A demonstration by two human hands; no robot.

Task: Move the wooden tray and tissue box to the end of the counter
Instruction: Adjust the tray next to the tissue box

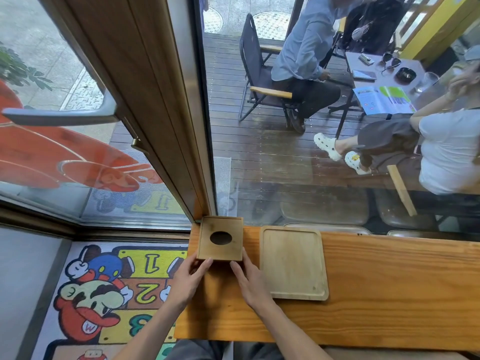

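Tissue box (220, 239) at counter (389, 294) end — lower centre.
Left hand (187, 280) and right hand (250, 279), fingers spread, touch its near corners; wooden tray (293, 262) just right.

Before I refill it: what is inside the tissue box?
Through the oval opening in the top of the tissue box only darkness shows; no tissue sticks out. The wooden walls hide the rest of the inside, so I cannot tell whether it is empty.

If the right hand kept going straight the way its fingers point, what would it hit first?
The right hand points up and slightly left, its fingertips already at the near right corner of the tissue box. It would meet that box first; actual contact is hard to judge. The wooden tray lies off to its right.
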